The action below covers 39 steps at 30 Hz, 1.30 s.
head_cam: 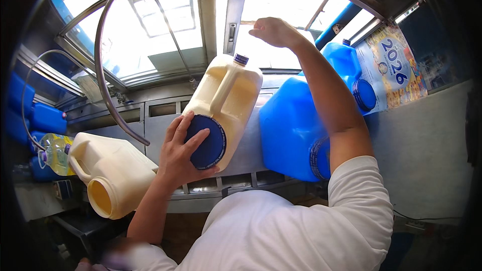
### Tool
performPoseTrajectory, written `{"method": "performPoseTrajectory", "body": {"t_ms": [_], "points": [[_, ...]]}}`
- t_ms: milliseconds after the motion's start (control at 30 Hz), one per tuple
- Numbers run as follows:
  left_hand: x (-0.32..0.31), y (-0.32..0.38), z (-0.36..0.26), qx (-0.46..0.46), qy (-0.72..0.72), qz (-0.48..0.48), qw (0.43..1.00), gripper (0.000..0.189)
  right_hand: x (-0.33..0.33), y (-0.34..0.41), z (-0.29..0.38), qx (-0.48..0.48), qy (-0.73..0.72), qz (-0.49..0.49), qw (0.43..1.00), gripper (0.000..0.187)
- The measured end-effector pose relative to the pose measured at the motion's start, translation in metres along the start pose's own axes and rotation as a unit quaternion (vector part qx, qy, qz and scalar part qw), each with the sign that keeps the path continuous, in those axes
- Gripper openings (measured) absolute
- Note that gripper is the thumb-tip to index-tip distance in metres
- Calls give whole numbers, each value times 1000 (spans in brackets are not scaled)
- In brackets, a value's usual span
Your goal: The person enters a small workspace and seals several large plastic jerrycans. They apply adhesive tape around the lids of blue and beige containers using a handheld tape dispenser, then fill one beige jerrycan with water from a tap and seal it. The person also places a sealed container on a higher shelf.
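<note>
A cream plastic jug with a moulded handle and a small dark-blue cap stands in front of me. My left hand rests with spread fingers on the jug's wide blue screw lid. Raised near the window, my right hand has curled fingers; whether it holds anything small, I cannot tell. Beneath that arm is a large blue plastic jug, partly hidden by the arm. At the left, another cream jug lies tilted, its wide round mouth uncovered.
A curved metal pipe arches over the metal counter. Clear bottles of yellowish liquid and several blue containers stand far left. Another blue jug is at the right, beside a calendar. Sliding windows border the counter's far side.
</note>
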State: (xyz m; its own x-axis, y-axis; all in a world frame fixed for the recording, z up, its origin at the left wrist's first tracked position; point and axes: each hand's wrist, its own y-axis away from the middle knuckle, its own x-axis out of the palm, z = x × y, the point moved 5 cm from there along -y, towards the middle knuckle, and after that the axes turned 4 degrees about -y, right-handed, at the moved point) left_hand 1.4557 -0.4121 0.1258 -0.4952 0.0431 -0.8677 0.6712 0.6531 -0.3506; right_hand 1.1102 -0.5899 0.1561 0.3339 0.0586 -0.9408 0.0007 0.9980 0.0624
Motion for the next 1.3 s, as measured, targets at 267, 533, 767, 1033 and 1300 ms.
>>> {"method": "performPoseTrajectory", "body": {"t_ms": [267,533,767,1033,1300], "points": [[53,-69,-33,15,-1,-66,998,81,33,77,3,5,-68,104,992,46],[93,-155,-37,-4,-20,-79,997,71,52,62,-44,107,-130,28,985,71],[129,-231,-48,-75,-21,-122,990,90,39,-14,-69,217,-170,-46,960,70],[230,-136,63,-85,86,-90,989,113,13,-86,-97,149,-110,-15,983,65],[343,39,172,-296,-132,341,883,122,22,-176,-142,27,-205,-83,975,77]]}}
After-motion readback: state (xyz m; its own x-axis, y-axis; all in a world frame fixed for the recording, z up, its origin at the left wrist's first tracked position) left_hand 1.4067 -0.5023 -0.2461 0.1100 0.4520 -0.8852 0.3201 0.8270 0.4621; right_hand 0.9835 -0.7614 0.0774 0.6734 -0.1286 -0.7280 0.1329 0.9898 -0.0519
